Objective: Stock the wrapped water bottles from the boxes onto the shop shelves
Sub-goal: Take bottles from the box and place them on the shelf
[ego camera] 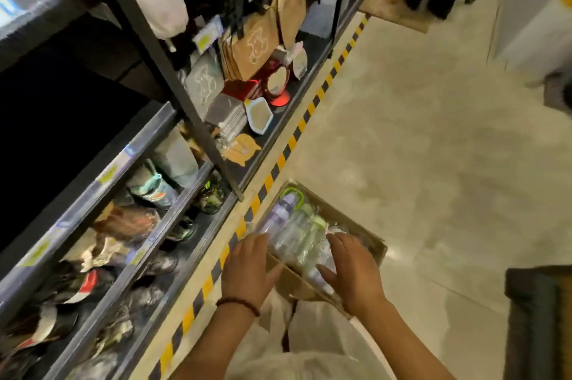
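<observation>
- The cardboard box sits on the floor by the striped edge, close to the shelves, so each carry is short.
- Wrapped water bottles lie packed inside, between both sets of fingers.
- Left hand and right hand flank the bundle, fingers loosely spread and touching the wrap; whether they grip yet, I cannot tell.

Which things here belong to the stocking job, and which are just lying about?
Job: box; wrapped bottles; left hand; right hand; shelves.
Lying about: tote bags; red mirror; striped floor tape; shoes.
</observation>
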The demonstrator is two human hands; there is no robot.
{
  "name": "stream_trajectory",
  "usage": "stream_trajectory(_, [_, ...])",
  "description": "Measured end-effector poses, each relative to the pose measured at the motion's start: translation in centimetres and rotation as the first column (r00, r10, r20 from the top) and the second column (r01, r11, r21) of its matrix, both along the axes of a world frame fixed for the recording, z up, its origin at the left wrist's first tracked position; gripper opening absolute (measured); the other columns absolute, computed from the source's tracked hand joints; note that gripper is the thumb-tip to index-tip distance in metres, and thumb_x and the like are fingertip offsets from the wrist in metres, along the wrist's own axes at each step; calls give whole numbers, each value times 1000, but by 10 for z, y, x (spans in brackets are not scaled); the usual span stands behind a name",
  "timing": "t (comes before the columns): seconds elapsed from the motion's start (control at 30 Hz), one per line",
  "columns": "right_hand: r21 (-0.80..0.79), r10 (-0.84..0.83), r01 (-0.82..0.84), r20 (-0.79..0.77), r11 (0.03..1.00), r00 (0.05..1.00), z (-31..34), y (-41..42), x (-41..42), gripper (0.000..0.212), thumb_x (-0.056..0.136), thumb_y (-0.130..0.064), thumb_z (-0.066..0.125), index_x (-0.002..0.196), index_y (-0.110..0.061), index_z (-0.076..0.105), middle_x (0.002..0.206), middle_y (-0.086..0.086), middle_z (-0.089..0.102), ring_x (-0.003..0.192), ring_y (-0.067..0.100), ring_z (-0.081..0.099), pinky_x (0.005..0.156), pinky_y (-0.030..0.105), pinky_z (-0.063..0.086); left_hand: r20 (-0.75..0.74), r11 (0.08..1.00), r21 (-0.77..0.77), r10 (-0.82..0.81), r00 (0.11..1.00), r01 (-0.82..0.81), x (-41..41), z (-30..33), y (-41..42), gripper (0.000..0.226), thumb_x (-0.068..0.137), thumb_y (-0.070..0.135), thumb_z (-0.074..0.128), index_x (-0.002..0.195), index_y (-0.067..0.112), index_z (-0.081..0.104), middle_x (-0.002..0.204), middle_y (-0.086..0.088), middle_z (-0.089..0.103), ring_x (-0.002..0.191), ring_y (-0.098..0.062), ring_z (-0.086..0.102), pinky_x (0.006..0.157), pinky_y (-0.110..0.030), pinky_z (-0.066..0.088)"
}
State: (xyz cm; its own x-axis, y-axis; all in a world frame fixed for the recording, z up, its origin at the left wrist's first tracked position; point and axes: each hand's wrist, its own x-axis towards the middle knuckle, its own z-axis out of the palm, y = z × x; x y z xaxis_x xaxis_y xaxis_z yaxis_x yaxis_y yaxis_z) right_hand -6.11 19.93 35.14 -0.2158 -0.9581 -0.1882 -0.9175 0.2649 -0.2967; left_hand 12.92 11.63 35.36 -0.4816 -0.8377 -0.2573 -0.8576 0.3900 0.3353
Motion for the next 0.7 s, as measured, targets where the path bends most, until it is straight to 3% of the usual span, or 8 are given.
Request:
stream_trajectory(0.07, [63, -60, 59, 13, 996, 998, -15, -15, -14, 55, 58, -40, 86, 100, -9, 67, 90, 9, 67, 80, 31, 65, 55, 39, 55, 9, 999, 43, 5, 1000, -5, -20, -12, -23, 62, 83, 46, 63, 136, 20, 43, 139, 1, 44, 129, -20, 41, 104, -31, 38])
stream_trajectory(0.27, [150, -185, 168, 109, 974, 977, -92, -64, -40, 50, 63, -32, 80, 105, -12, 63, 97, 8, 64, 89, 31, 61, 66, 38, 50, 22, 993, 118, -9, 1000, 6, -68, -86, -96, 62, 83, 39, 63, 137, 18, 41, 140, -1, 41, 127, -21, 38, 100, -33, 35])
stream_trajectory(0.37, [160, -258, 235, 140, 959, 956, -150, -77, -46, 55, 71, -32, 74, 120, -13, 57, 110, 7, 61, 99, 31, 58, 74, 38, 48, 70, 984, 178, -25, 997, 12, -82, -146, -123, 63, 80, 41, 62, 134, 15, 45, 133, -6, 47, 123, -26, 43, 100, -36, 37])
stream_trajectory(0.5, [258, -293, 249, 145, 933, 945, -237, -101, -51, 55, 89, -38, 57, 137, -16, 40, 133, 4, 47, 121, 26, 43, 94, 35, 39, 86, 981, 181, -85, 993, 68, -86, -247, -150, 72, 68, 54, 44, 121, 8, 59, 114, -13, 59, 105, -34, 56, 88, -41, 46])
stream_trajectory(0.63, [312, -354, 283, 202, 907, 913, -323, -123, -43, 58, 66, -29, 82, 115, -4, 61, 104, 14, 63, 94, 36, 62, 71, 39, 53, 145, 970, 238, -93, 985, 57, -87, -323, -178, 59, 72, 37, 76, 120, 9, 58, 117, -12, 58, 106, -32, 55, 87, -38, 46])
stream_trajectory(0.7, [338, -438, 353, 221, 873, 871, -355, -137, -40, 58, 77, -33, 74, 125, -6, 54, 116, 14, 59, 106, 33, 56, 78, 38, 50, 182, 963, 262, -110, 977, 59, -89, -358, -191, 62, 70, 37, 78, 121, 12, 55, 118, -10, 56, 108, -29, 53, 87, -38, 45])
